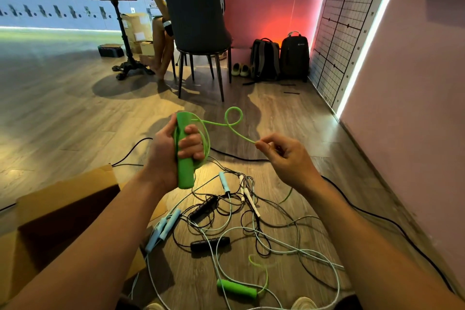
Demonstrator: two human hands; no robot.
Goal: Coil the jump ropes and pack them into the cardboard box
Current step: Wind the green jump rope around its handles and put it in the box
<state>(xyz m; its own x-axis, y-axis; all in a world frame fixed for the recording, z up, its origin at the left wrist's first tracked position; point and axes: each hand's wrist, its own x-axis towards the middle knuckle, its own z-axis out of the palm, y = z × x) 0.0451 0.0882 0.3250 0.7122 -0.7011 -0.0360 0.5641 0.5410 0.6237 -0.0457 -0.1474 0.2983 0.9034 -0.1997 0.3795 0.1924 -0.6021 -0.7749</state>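
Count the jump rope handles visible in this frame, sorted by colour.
Green handles: 2, one held in the left hand
Light blue handles: 3
Black handles: 2
White handles: 2
Total: 9

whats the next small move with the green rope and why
Probably bring the right hand to the left hand and lay another loop beside the green handle: a few coils hang there, while the green rope trails loose.

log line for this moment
phase: coiling | left hand: grips green handle plus loops | right hand: pinches green rope | second green handle: on floor | cardboard box: open
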